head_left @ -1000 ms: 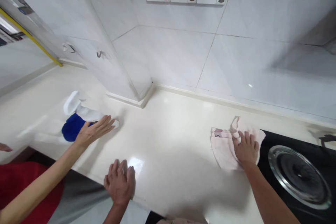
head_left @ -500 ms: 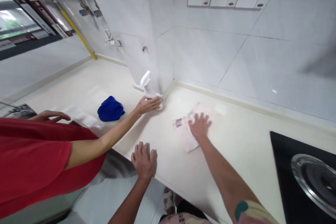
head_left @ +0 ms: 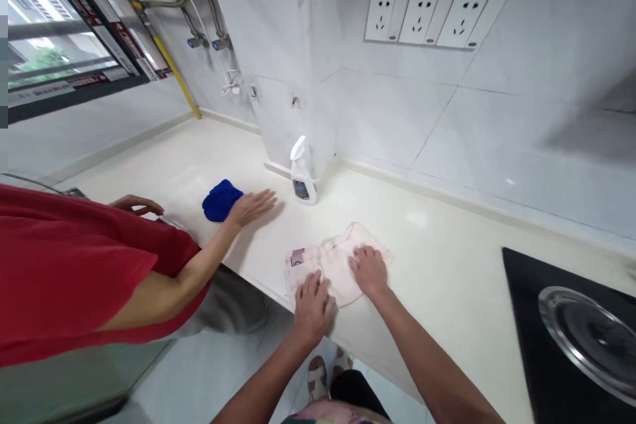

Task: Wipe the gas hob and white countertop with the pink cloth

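Pale pink towel (head_left: 334, 264) lies in a loose fold on the cream counter (head_left: 437, 245), close to its front edge, between the back corner and the black hob (head_left: 527, 278). A small printed label (head_left: 297, 257) shows at its left end. The person's left hand (head_left: 313, 309) presses on the towel's near edge, and the right hand (head_left: 368, 271) rests further along, toward its right side. Both hands are open, palms down and fingers spread. Neither closes on the cloth, so the towel is held only by pressure from above.

The step in hand looks like flattening the folded towel. Lifting or turning it would call for fingers to work under an edge first, since no edge visibly stands clear of the counter.

Beyond the towel, a white spray bottle (head_left: 301, 172) stands upright near the back edge, just beside the foot of a tiled pillar (head_left: 283, 112). To the left, a co-worker in a red shirt (head_left: 64, 265) has an open hand (head_left: 251, 207) at a blue cloth (head_left: 221, 200), with the wrist just beside it. The co-worker's other hand (head_left: 135, 204) lies further left, near the front edge. A row of three white sockets (head_left: 427, 16) is set in the wall above, and a steel burner ring (head_left: 591, 338) sits on the hob.
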Action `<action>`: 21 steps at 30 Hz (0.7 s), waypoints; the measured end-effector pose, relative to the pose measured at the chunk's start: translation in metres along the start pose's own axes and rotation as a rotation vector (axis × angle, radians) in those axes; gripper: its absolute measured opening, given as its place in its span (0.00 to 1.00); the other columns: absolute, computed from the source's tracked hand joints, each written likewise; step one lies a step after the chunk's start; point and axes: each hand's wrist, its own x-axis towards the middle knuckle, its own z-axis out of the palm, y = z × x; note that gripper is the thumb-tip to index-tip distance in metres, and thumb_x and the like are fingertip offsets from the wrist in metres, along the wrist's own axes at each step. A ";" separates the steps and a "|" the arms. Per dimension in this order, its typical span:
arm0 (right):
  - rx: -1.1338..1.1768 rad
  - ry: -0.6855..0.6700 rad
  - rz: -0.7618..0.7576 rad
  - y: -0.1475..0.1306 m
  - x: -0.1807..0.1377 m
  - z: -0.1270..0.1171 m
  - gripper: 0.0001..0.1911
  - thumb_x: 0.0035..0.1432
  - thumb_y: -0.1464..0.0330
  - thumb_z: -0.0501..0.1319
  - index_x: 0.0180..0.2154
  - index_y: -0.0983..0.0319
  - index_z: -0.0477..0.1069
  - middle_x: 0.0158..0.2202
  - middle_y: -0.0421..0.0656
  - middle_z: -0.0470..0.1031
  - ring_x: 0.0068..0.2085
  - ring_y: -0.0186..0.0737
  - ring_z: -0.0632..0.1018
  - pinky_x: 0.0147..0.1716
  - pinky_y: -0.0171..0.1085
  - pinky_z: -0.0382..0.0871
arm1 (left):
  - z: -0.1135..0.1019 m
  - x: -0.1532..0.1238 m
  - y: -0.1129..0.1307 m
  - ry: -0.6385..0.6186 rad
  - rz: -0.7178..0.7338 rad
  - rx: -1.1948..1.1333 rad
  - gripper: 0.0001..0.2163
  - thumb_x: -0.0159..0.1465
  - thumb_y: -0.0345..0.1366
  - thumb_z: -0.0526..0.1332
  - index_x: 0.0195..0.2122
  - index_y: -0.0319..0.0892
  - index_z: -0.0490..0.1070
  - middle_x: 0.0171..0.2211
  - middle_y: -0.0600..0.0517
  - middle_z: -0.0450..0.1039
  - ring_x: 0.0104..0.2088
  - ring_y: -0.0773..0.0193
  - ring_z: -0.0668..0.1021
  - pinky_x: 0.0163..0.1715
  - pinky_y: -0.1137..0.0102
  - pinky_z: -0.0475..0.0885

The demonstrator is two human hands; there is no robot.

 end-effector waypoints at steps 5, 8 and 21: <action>-0.048 0.035 0.090 0.028 -0.028 -0.001 0.19 0.72 0.57 0.51 0.52 0.59 0.75 0.54 0.52 0.72 0.54 0.52 0.70 0.48 0.43 0.68 | -0.022 0.008 0.004 -0.125 0.033 0.047 0.13 0.69 0.37 0.58 0.53 0.47 0.76 0.58 0.43 0.73 0.56 0.47 0.72 0.52 0.52 0.66; -0.063 0.034 0.085 0.029 -0.044 0.001 0.18 0.72 0.62 0.51 0.52 0.57 0.76 0.54 0.51 0.72 0.54 0.52 0.70 0.48 0.44 0.68 | -0.031 0.011 0.015 -0.155 0.041 0.057 0.08 0.68 0.37 0.60 0.44 0.46 0.78 0.49 0.44 0.75 0.49 0.50 0.73 0.47 0.54 0.66; -0.152 0.369 0.476 0.191 -0.189 0.027 0.27 0.72 0.57 0.45 0.61 0.57 0.73 0.70 0.54 0.61 0.69 0.58 0.62 0.63 0.61 0.57 | 0.022 0.072 0.048 -0.427 0.547 0.012 0.25 0.69 0.46 0.59 0.66 0.49 0.66 0.75 0.45 0.52 0.74 0.44 0.52 0.69 0.46 0.52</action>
